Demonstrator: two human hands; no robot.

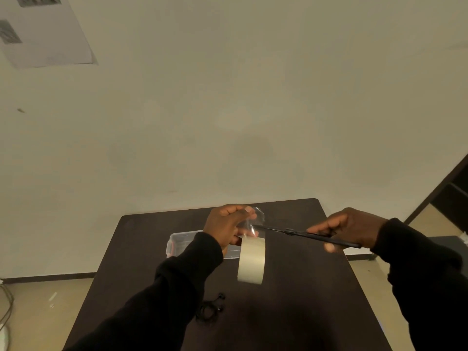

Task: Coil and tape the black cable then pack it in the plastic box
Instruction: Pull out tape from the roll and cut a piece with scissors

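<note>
My left hand [228,224] pinches the free end of clear tape pulled up from a tape roll [251,260], which hangs below the hand above the table. My right hand [347,228] grips black scissors [298,233], whose blade tips touch the stretched tape strip just right of my left fingers. The black cable [211,309] lies coiled on the dark table [304,287] near the front, below my left forearm. A clear plastic box [182,239] with an orange latch sits on the table behind my left wrist, partly hidden by it.
The table stands against a plain pale wall. A paper sheet [45,31] hangs on the wall at upper left. Beige floor shows on both sides, with cables at far left and dark furniture [453,196] at far right.
</note>
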